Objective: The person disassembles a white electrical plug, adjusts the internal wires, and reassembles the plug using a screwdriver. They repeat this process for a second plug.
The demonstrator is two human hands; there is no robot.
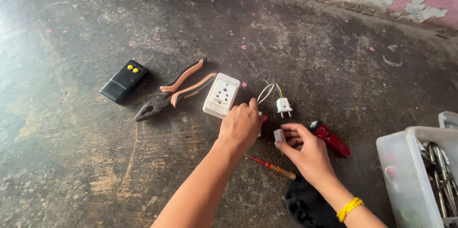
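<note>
Two hands work low on the dark floor (95, 171). The left hand (241, 125) covers a small white part at the socket plate's (221, 95) four o'clock; whether it grips is unclear. The right hand (305, 149) pinches a small white piece (279, 135). Steady fingers near the plug (284, 106) look wise.

On the floor I count one pliers (171, 92), one socket (221, 95), one plug (284, 106), one black box (124, 81), one screwdriver (272, 166), one red torch (330, 138), one plastic tub (410, 180), and two hands (242, 125).
</note>
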